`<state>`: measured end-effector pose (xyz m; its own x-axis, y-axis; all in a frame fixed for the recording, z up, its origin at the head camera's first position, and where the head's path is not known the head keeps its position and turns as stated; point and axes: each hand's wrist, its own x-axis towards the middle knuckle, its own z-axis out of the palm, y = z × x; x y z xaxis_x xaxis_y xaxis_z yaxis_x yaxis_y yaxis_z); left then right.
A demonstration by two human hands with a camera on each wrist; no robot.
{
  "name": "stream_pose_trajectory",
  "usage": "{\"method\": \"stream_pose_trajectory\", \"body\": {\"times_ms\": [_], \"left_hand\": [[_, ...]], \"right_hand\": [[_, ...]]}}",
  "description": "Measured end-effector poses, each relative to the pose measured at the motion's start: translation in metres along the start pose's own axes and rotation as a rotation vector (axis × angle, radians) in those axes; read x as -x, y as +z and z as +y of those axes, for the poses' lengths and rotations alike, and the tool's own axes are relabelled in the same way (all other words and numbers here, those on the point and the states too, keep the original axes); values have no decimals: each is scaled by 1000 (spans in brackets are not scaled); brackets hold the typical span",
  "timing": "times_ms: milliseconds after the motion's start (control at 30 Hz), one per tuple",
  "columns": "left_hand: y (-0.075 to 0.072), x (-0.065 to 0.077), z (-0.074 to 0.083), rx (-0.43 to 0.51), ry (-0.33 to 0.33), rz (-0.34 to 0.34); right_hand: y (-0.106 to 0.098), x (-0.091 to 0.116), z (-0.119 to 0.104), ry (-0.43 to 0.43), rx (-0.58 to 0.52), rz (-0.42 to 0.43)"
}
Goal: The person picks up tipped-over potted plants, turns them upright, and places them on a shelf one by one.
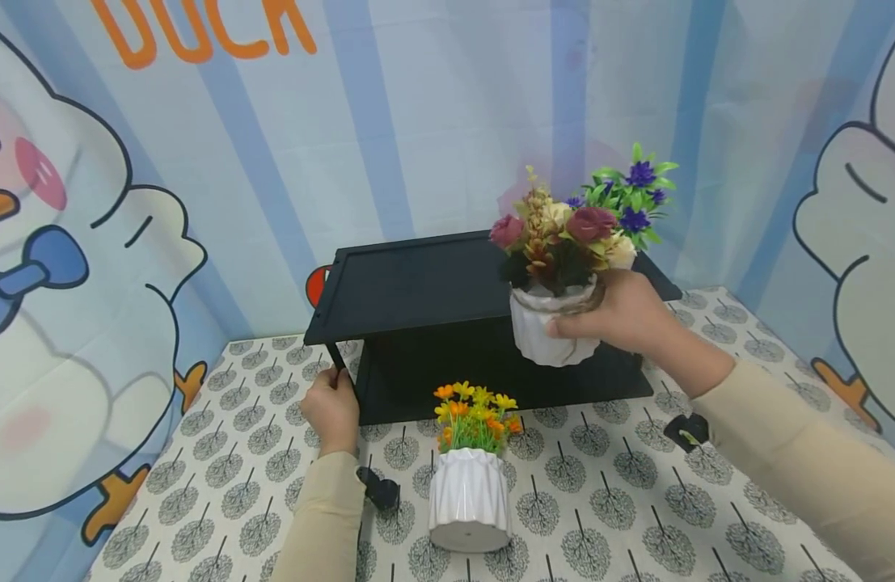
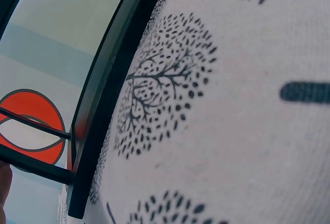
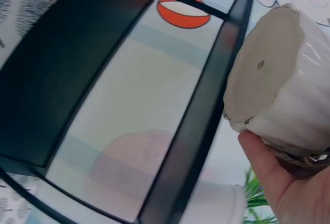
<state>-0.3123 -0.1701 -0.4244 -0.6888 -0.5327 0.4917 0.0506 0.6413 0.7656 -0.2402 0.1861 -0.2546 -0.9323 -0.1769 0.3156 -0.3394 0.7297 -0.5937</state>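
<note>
White rose pot (image 1: 532,327), one of three, gripped in your right hand (image 1: 625,315).
Long axis upright, blooms (image 1: 593,225) toward twelve o'clock; your left hand (image 1: 333,410) grips one black shelf (image 1: 418,283) at eight.

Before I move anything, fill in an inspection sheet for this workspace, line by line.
Surface: tree-print cloth, with a black two-level shelf standing on it.
Job's things: rose pot held up, its underside showing in the right wrist view; yellow-and-orange flower pot upright on the cloth in front of the shelf; purple-flowered plant partly hidden behind the roses.
Clutter: nothing seen.
Hands: left hand grips the shelf's left front post; right hand holds the rose pot.
Cables: nothing seen.
Surroundings: blue-striped backdrop with cartoon birds.
</note>
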Motion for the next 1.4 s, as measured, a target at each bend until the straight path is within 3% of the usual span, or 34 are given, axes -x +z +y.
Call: {"method": "stream_pose_trajectory", "body": {"times_ms": [233, 400, 867, 1233, 1400], "left_hand": [[-1, 0, 1, -2, -10, 1], [-1, 0, -2, -19, -8, 3], [-1, -1, 1, -30, -54, -39], [-3, -1, 0, -18, -48, -56], [-4, -2, 1, -20, -29, -56]], "right_hand": [[0, -21, -12, -83, -121, 78], [2, -31, -19, 7, -102, 66], [14, -64, -22, 3, -161, 108], [32, -87, -21, 108, -237, 119], [42, -94, -20, 106, -254, 146]]}}
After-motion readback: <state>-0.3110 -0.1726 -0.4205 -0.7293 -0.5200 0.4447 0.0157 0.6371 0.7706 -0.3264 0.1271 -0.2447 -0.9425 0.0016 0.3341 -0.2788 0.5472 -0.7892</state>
